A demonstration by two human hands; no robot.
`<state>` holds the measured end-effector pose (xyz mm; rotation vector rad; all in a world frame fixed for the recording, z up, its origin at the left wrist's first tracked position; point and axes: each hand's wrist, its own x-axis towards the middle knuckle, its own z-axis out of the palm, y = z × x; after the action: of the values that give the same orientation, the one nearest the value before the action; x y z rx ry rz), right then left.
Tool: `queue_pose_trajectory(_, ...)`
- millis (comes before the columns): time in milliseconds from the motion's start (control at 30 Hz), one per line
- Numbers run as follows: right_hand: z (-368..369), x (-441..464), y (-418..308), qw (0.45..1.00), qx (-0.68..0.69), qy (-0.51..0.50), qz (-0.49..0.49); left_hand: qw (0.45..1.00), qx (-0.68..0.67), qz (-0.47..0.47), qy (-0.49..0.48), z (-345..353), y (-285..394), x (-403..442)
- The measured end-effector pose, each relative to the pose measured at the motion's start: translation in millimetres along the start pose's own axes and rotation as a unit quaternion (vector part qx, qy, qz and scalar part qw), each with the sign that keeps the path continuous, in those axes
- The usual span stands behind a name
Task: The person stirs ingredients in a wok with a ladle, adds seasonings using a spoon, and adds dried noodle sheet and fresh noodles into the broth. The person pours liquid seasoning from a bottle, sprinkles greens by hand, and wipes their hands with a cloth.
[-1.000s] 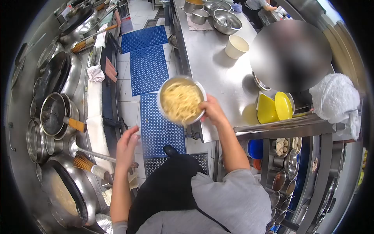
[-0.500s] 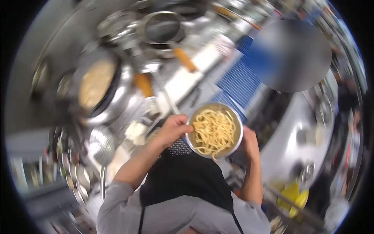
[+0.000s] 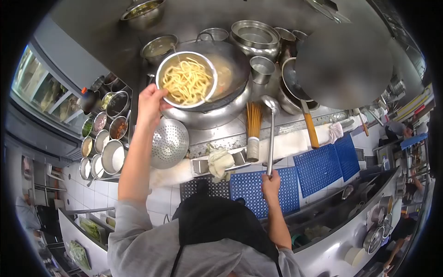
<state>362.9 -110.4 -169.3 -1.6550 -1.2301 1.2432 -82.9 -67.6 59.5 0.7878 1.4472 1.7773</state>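
My left hand (image 3: 151, 104) grips the rim of a round metal bowl (image 3: 159, 76), thumb over the edge. Thick yellow noodles (image 3: 187, 82) fill the bowl, which is held over the left side of a large dark wok (image 3: 237, 60). Pale, cloudy liquid (image 3: 223, 73) shows inside the wok, partly hidden behind the bowl. My right hand (image 3: 271, 185) is closed round the handle end of a long metal ladle (image 3: 271, 134). The ladle's cup is at the stove, to the right of a bamboo brush (image 3: 253, 124).
A perforated skimmer (image 3: 170, 144) and a crumpled cloth (image 3: 220, 162) are at the front edge. Ingredient bowls (image 3: 113, 156) stand at left. A second pan with a wooden handle (image 3: 310, 123) juts out at right. Blue mats (image 3: 265, 189) cover the floor; a counter (image 3: 332, 254) is behind.
The view has turned to face the stove. My left hand has carried the noodle bowl over the wok. My right hand has left the bowl and taken hold of the ladle.
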Motion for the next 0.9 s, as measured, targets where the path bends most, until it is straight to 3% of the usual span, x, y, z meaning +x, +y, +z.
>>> queue_pose_trajectory(100,-11,-34,-46,0.998,0.054,-0.027,0.023,0.996,0.069,0.034,0.051,-19,-7,63)
queue_pose_trajectory(233,-11,-61,-54,0.993,0.113,-0.035,-0.005,0.968,0.207,0.086,0.113,-16,-20,123)
queue_pose_trajectory(267,-9,-67,-63,0.992,0.122,-0.037,-0.01,0.944,0.292,0.096,0.118,-11,-21,130)
queue_pose_trajectory(300,-8,-75,-73,0.991,0.13,-0.037,-0.014,0.884,0.429,0.139,0.121,-13,-35,151)
queue_pose_trajectory(400,-3,-86,-106,0.995,0.084,-0.044,0.01,0.777,0.531,0.331,0.078,1,-69,187)
queue_pose_trajectory(533,12,-88,-123,0.997,0.065,-0.033,0.011,0.709,0.638,0.302,0.019,28,-78,206)
queue_pose_trajectory(667,15,-92,-130,0.996,0.081,-0.01,0.029,0.701,0.604,0.375,0.045,25,-60,222)
queue_pose_trajectory(767,8,-86,-114,0.996,0.085,0.002,0.013,0.714,0.478,0.496,0.125,15,-40,220)
queue_pose_trajectory(800,9,-85,-116,0.996,0.085,0.025,0.019,0.685,0.435,0.553,0.188,12,-36,219)
queue_pose_trajectory(833,7,-82,-110,0.998,0.045,0.038,0.01,0.818,0.352,0.425,0.162,9,-35,213)
queue_pose_trajectory(867,4,-74,-97,0.999,0.006,0.051,0.001,0.917,0.253,0.281,0.129,5,-36,202)
queue_pose_trajectory(900,2,-65,-84,0.997,-0.033,0.065,-0.009,0.977,0.145,0.125,0.09,2,-38,190)
